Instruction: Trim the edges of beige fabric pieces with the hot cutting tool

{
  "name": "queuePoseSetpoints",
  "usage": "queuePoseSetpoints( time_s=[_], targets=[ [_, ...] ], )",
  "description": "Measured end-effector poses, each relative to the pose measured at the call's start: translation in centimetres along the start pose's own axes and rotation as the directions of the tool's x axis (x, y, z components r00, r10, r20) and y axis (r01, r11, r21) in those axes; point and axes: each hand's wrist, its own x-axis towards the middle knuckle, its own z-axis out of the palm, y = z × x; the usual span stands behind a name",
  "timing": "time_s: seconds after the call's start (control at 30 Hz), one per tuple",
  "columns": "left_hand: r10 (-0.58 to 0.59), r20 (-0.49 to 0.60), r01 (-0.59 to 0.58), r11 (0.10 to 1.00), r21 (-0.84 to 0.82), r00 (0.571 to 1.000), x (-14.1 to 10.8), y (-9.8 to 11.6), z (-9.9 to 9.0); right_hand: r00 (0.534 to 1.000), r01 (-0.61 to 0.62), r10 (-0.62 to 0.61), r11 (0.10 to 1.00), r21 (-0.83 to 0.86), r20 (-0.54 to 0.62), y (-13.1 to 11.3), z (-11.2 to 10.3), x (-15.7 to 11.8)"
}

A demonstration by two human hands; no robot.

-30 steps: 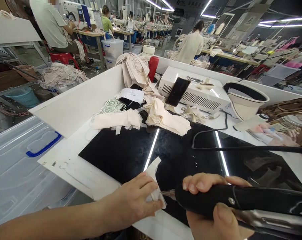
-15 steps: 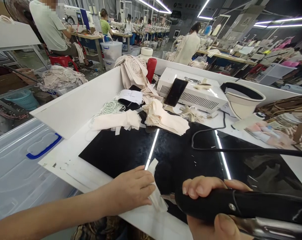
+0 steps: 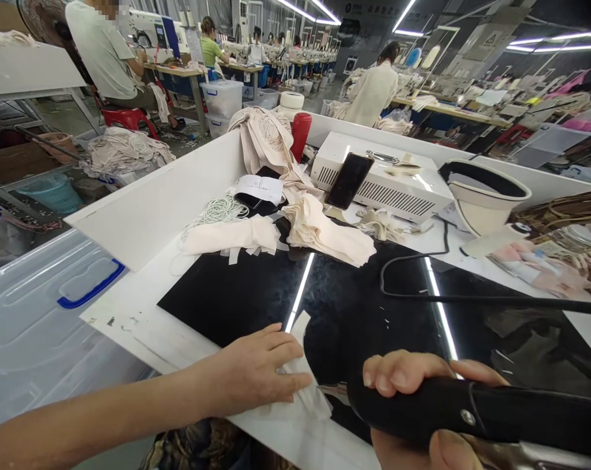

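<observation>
My left hand lies with its fingers apart on a thin whitish fabric piece at the near edge of a glossy black sheet. At the lower right, my right hand is wrapped round a thick black handled tool with a metal lever beneath. The tool's rounded end is just right of the fabric piece. Farther back on the sheet are a pale fabric strip bundle and a stack of cream fabric pieces.
Behind the stack stand a white metal box, a phone and a red cone. A black cable crosses the right side. A clear plastic bin is at left. People sit at sewing machines beyond.
The whole view has shifted slightly, with things appearing a little farther right. My left fingers have spread slightly on the fabric. My right hand still grips the tool.
</observation>
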Motion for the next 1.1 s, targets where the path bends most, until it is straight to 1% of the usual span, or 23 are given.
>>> queuePoseSetpoints(
  time_s=[0.13, 0.27, 0.37, 0.57, 0.67, 0.77, 0.93, 1.1],
  targets=[
    [-0.002, -0.008, 0.002, 1.0, 0.006, 1.0, -0.1, 0.0, -0.1, 1.0, -0.016, 0.016, 1.0, 0.009, 0.006, -0.2, -0.1, -0.1],
    [-0.01, -0.02, 0.01, 1.0, 0.002, 1.0, -0.1, 0.1, 0.0, 0.999, 0.009, -0.01, 0.999, 0.031, 0.036, -0.3, -0.2, 0.0],
    [-0.013, -0.021, 0.013, 1.0, 0.002, 1.0, -0.1, 0.2, 0.1, 0.999, 0.034, -0.034, 0.999, 0.039, -0.001, -0.3, 0.1, 0.5],
    [-0.014, -0.038, 0.013, 1.0, -0.008, 0.999, -0.2, 0.1, 0.3, 0.995, 0.074, -0.073, 0.997, 0.016, -0.072, 0.7, 1.8, 0.9],
    [-0.017, -0.04, 0.016, 1.0, -0.016, 0.999, -0.4, 0.1, 0.5, 0.993, 0.06, -0.06, 0.998, -0.006, -0.105, 0.9, 2.2, 0.8],
    [-0.016, -0.058, 0.015, 1.0, -0.02, 0.998, -0.4, 0.2, 0.6, 0.993, 0.044, -0.045, 0.999, -0.008, -0.107, 1.0, 2.3, 0.8],
    [-0.02, -0.059, 0.019, 1.0, -0.013, 0.998, -0.2, 0.2, 0.5, 0.989, 0.084, -0.082, 0.996, 0.011, -0.121, 1.4, 2.7, 1.1],
    [-0.024, -0.039, 0.024, 1.0, -0.015, 0.999, -0.3, 0.4, 0.5, 0.99, 0.052, -0.056, 0.998, -0.035, -0.126, 1.5, 3.2, 1.0]
  ],
)
